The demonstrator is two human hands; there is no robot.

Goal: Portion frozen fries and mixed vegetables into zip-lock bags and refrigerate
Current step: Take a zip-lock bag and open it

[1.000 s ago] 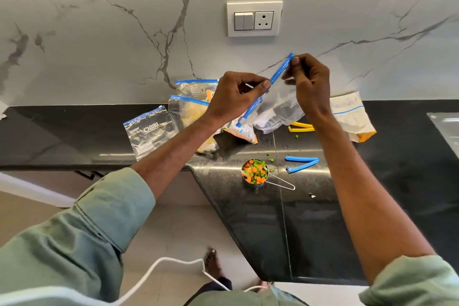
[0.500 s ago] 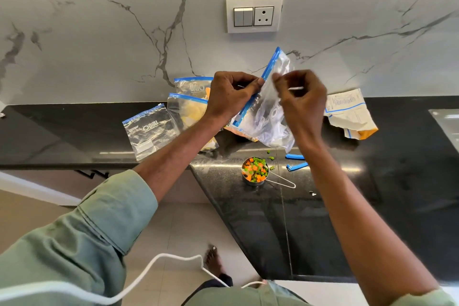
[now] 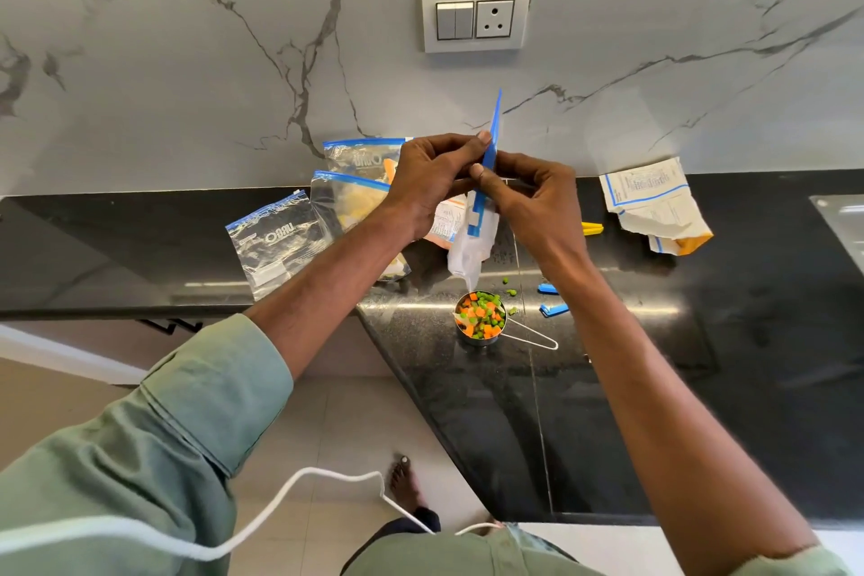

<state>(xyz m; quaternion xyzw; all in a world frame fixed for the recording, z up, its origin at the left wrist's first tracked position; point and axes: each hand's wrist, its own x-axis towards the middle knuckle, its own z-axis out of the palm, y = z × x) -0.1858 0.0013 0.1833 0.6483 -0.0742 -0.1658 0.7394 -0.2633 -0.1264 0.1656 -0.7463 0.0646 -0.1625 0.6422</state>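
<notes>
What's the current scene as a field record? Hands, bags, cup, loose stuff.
left hand: pinches blue zip strip of held zip-lock bag
right hand: pinches same strip, just below left
measuring cup: on counter, full of mixed vegetables
bag state: looks empty, hangs over the cup
fries bags: two, filled, behind left hand
empty zip-lock bag: flat, left of them
spilled peas: beside cup
blue clip: right of cup, partly hidden by right arm

Black countertop (image 3: pixel 701 388); white grey-veined marble wall (image 3: pixel 187 61); orange-green vegetables (image 3: pixel 481 316); blue-striped clear bag (image 3: pixel 477 220); green sleeve (image 3: pixel 163 458).
</notes>
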